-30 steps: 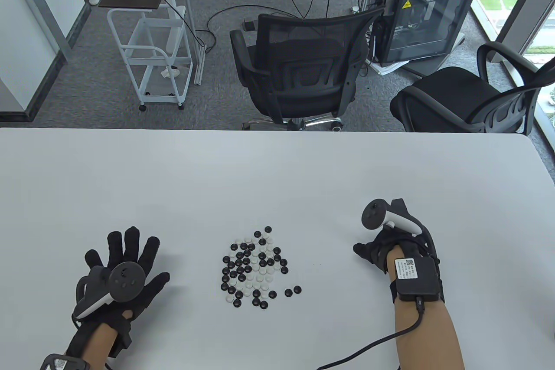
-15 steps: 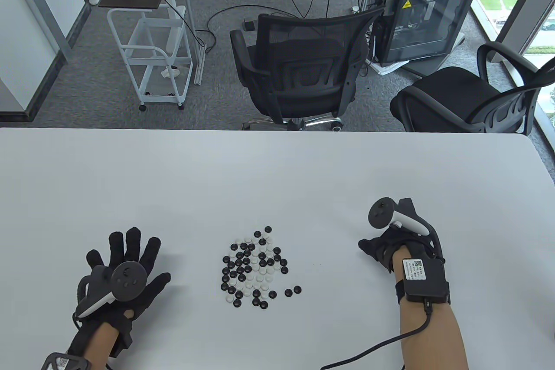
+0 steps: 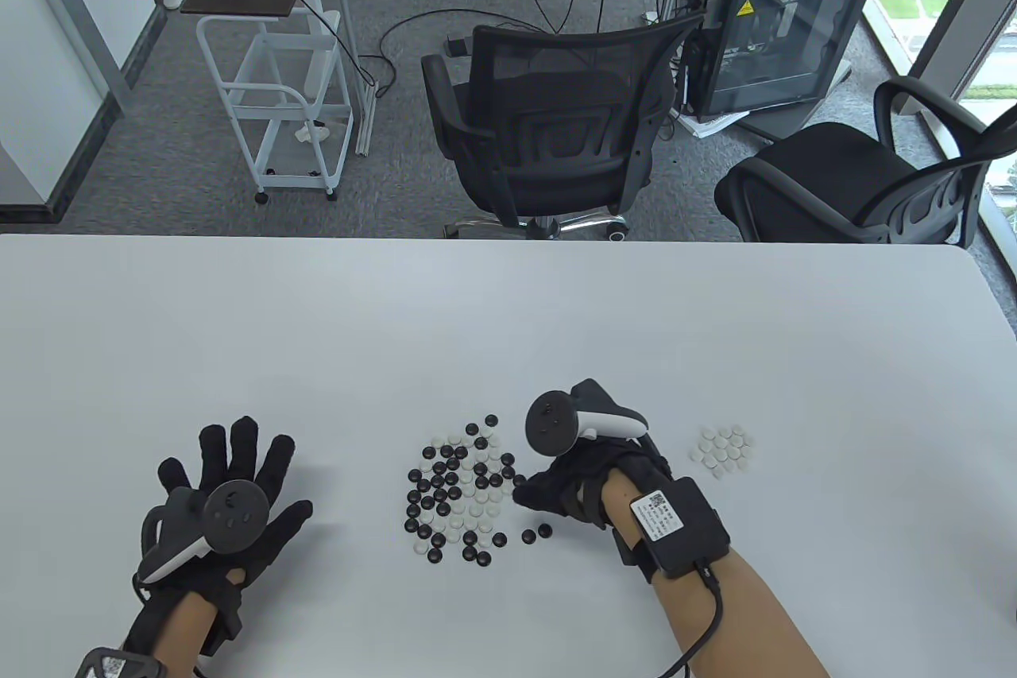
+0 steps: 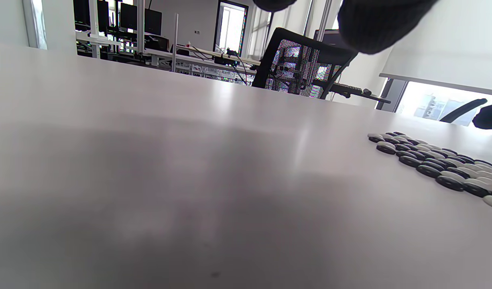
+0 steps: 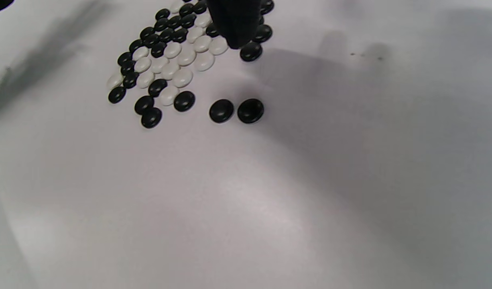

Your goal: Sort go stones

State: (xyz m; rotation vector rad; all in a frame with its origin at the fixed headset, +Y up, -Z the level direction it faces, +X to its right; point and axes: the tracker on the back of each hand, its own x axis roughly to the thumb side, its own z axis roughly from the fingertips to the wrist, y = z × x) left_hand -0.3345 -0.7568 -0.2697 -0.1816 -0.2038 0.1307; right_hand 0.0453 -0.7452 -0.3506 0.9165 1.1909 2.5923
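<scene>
A mixed pile of black and white Go stones [image 3: 461, 495] lies near the table's front, also seen in the left wrist view [image 4: 438, 168] and the right wrist view [image 5: 169, 60]. Two black stones [image 3: 536, 533] sit apart at its lower right [image 5: 236, 110]. A small group of white stones [image 3: 723, 453] lies further right. My right hand [image 3: 548, 491] is at the pile's right edge, one fingertip [image 5: 236, 24] just over the outer stones, with nothing visibly held. My left hand [image 3: 230, 479] rests flat with its fingers spread, left of the pile.
The white table [image 3: 508, 312] stretches wide behind the stones. Two black office chairs [image 3: 556, 129] and a white cart [image 3: 278, 98] stand beyond its far edge. A cable runs from the right wrist unit [image 3: 679, 527] toward the near edge.
My right hand has moved left from the white group, which it covered before, to the mixed pile's right edge. The left hand has stayed put.
</scene>
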